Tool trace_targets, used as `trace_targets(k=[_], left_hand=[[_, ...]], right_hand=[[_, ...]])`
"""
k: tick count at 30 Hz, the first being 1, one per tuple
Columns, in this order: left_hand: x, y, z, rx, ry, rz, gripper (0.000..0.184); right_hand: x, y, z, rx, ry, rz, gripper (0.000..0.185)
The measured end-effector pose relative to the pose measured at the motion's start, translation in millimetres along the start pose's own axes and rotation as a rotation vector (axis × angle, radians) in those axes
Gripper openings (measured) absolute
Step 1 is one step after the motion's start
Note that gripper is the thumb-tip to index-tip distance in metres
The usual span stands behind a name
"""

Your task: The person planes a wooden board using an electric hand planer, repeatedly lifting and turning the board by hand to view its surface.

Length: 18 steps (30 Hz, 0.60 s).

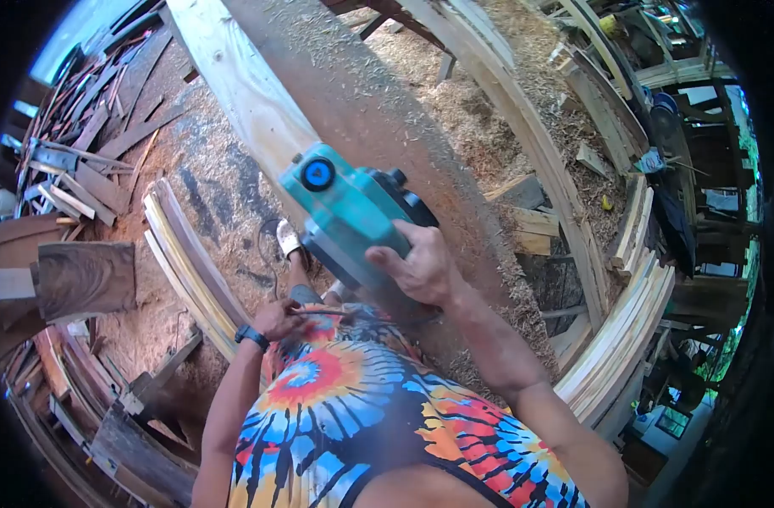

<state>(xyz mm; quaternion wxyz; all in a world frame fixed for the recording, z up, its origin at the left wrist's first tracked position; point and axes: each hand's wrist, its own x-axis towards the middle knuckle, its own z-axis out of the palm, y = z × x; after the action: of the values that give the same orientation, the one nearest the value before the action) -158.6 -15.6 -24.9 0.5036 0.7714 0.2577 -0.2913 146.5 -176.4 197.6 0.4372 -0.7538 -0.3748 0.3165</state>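
My right hand [427, 267] is wrapped round the rear handle of a teal electric planer [346, 203] with a blue round knob at its front. The planer rests on a long pale wooden board [243, 89], which runs away toward the upper left. My left hand [277, 321], with a dark watch on the wrist, is by my waist. Its fingers are closed on a thin, cord-like strand [321, 312], seemingly the power cord; its full run is hidden against my clothes.
The board lies on a wide, shaving-strewn bench [378, 110]. Curved timber strips [196, 262] stand at left, and more stacked strips [620, 339] at right. Scrap wood [91, 182] is heaped at far left. Wood shavings [226, 144] cover the ground around my feet.
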Motion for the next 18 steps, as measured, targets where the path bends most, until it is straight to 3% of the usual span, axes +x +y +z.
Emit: trace_targets(k=[2,4,10,13,18], left_hand=[[3.4,11.0,-1.5,-0.271,-0.214,0.043,0.059],[7.1,29.7,-1.3,-0.411,-0.143,0.114,0.059],[6.4,129.4,-7.4,-0.9,0.13,0.176,0.058],[27.7,141.3,-7.3,-0.925,0.161,0.006,0.049],[39.4,142.7,-4.1,-0.933,0.277,0.111,0.039]], right_hand=[[5.3,-4.7,1.9,0.039,0.054,-0.046,0.068],[0.6,-0.7,-3.7,0.021,0.096,-0.068,0.066],[-57.2,19.4,-46.7,0.139,0.057,0.204,0.066],[-94.5,37.7,-65.6,0.161,0.144,0.292,0.066],[-143.3,67.5,-84.9,0.206,0.258,0.351,0.066]])
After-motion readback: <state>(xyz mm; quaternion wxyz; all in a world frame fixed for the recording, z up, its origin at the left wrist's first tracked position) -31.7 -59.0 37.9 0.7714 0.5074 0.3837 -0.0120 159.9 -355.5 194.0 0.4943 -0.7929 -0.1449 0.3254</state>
